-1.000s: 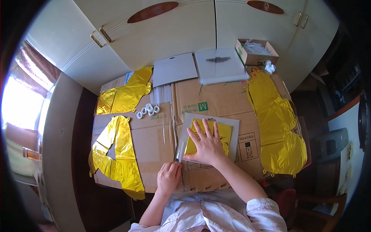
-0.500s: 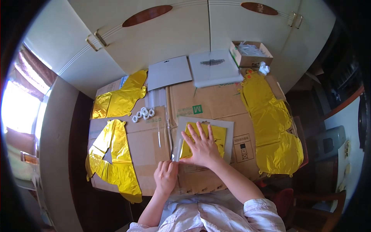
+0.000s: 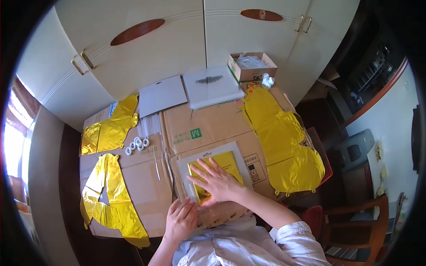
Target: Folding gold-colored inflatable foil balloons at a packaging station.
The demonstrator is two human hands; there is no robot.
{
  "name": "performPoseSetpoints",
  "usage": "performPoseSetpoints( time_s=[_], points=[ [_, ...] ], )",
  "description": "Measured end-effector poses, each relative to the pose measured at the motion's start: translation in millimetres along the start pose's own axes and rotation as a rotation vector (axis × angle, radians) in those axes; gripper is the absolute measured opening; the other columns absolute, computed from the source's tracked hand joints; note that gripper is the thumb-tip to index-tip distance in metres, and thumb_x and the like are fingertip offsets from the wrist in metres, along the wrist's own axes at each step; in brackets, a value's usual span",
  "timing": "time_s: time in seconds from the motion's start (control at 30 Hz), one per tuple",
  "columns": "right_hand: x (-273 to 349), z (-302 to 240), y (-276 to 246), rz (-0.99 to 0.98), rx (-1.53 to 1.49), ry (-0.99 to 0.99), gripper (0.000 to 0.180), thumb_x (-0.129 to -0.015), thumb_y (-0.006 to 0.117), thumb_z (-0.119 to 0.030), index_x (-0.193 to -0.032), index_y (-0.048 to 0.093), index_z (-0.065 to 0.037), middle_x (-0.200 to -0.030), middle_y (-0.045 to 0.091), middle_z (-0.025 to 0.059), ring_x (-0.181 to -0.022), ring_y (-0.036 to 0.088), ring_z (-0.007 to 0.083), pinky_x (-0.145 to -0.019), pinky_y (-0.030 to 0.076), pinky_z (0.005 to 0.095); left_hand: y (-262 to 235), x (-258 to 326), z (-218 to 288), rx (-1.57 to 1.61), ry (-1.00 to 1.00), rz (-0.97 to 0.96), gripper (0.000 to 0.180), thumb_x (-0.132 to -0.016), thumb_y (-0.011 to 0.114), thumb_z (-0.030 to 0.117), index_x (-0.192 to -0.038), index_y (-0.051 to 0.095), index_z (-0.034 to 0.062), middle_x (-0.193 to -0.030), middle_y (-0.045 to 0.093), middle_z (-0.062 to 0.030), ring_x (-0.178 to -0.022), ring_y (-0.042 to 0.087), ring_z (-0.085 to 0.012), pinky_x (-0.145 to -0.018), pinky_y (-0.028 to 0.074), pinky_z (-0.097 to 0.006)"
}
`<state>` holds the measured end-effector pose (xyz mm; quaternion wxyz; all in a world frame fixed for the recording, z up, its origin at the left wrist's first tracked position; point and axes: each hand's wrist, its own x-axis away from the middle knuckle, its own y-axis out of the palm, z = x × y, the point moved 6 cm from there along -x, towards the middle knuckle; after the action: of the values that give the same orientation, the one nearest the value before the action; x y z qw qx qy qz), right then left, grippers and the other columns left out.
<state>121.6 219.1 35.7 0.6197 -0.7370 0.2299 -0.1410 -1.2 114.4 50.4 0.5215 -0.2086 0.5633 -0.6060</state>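
My splayed right hand [image 3: 222, 185] presses flat over the folded gold foil [image 3: 228, 160]; my left hand [image 3: 181, 218] curls beside its lower-left corner, whether gripping I can't tell.

Beneath the right hand's fingers [image 3: 207, 168], a foil packet [image 3: 228, 162] is gleaming golden yellow against a pale grey backing card [image 3: 241, 162]. Left of the left hand's fingers [image 3: 183, 209], a foil shape [image 3: 120, 210] is shining the same gold, streaked with white glare. Right of the fingers, a long foil sheet [image 3: 286, 146] is glowing plain yellow, with red patches showing at its far end. Around the fingers, the cardboard-covered surface [image 3: 217, 126] is showing brown, patterned with green and black print. Beyond them, tape rolls [image 3: 139, 143] are showing white, and a whitish bag [image 3: 213, 91] is bearing dark printed lines.
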Motion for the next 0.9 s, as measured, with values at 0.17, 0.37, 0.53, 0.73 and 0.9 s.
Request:
performPoseSetpoints(
  time_s=[0.17, 0.37, 0.53, 0.73, 0.9],
  points=[
    [39.1, -58.0, -11.2, 0.197, -0.004, -0.032, 0.052, -0.079, 0.071, -0.035, -0.122, 0.058, -0.010, -0.118, 0.054, 0.0077, -0.114, 0.050, 0.0242, -0.101, 0.040, 0.0429, 3.0, 1.5, -8.2, 0.145, -0.057, -0.002, 0.028, -0.080, 0.062, 0.005, -0.108, 0.061, 0.0044, -0.110, 0.068, -0.0093, -0.112, 0.063, -0.0206, -0.107, 0.037, -0.048],
    [46.7, -97.7, 9.7, 0.264, -0.063, 0.122, 0.024, -0.082, 0.062, -0.019, -0.104, 0.063, -0.009, -0.094, 0.057, 0.0030, -0.091, 0.056, 0.0195, -0.083, 0.047, 0.0331, 5.1, 8.9, -16.7, 0.247, -0.140, 0.023, 0.031, -0.080, 0.059, 0.000, -0.111, 0.056, 0.0033, -0.112, 0.068, -0.0117, -0.110, 0.064, -0.0216, -0.109, 0.034, -0.050],
    [42.1, -101.4, 16.9, 0.205, -0.113, 0.212, 0.021, -0.082, 0.060, -0.016, -0.101, 0.063, -0.008, -0.094, 0.058, 0.0052, -0.090, 0.056, 0.0210, -0.081, 0.047, 0.0345, 3.3, 6.5, -17.8, 0.228, -0.110, 0.006, 0.036, -0.079, 0.059, -0.001, -0.114, 0.054, 0.0031, -0.112, 0.068, -0.0116, -0.108, 0.065, -0.0215, -0.110, 0.030, -0.056],
    [42.9, -98.1, 21.7, 0.178, -0.188, 0.228, 0.015, -0.082, 0.059, -0.016, -0.094, 0.062, -0.008, -0.087, 0.056, 0.0058, -0.083, 0.056, 0.0220, -0.075, 0.046, 0.0348, 4.7, 6.4, -18.2, 0.223, -0.112, 0.011, 0.040, -0.078, 0.060, -0.001, -0.117, 0.054, 0.0035, -0.112, 0.068, -0.0104, -0.107, 0.066, -0.0214, -0.111, 0.025, -0.060],
    [34.7, -99.2, 17.0, 0.202, -0.116, 0.294, 0.006, -0.078, 0.059, -0.014, -0.082, 0.057, -0.010, -0.081, 0.054, 0.0050, -0.082, 0.056, 0.0206, -0.071, 0.045, 0.0326, 6.7, 8.0, -19.3, 0.218, -0.116, -0.004, 0.041, -0.079, 0.059, -0.001, -0.119, 0.054, 0.0039, -0.111, 0.068, -0.0103, -0.108, 0.066, -0.0211, -0.111, 0.025, -0.062]
  ],
)
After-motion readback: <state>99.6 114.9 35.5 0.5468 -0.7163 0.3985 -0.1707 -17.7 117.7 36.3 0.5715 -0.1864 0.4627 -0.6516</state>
